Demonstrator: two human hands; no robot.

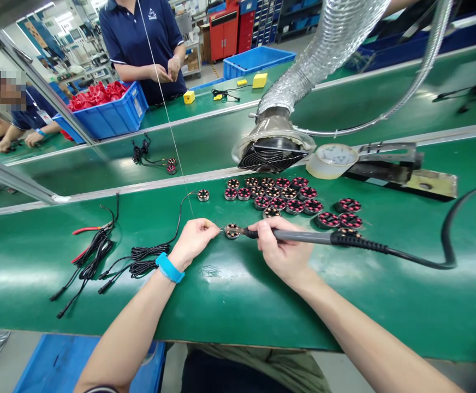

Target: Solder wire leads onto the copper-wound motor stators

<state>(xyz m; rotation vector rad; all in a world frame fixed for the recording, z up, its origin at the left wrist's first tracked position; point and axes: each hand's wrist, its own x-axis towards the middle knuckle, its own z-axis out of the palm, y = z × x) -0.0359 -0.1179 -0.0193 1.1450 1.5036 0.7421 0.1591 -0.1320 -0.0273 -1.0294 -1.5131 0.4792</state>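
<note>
My right hand (281, 245) is closed round a soldering iron (303, 237) held like a pen, its tip touching a small round wound coil part (232, 230) on the green bench (238, 295). My left hand (194, 240), with a blue wristband (170, 267), is pinched on a thin solder wire (168, 109) that runs up out of view, fingertips right beside the part. The iron's black cord (446, 240) loops off to the right.
Several more wound coil parts (281, 195) lie behind, under a fume extractor hood (273, 144) with a silver duct. A tape roll (331, 160) sits on a dispenser. Black cable bundles (99, 256) lie left. Across the belt, people work near a blue bin (111, 114).
</note>
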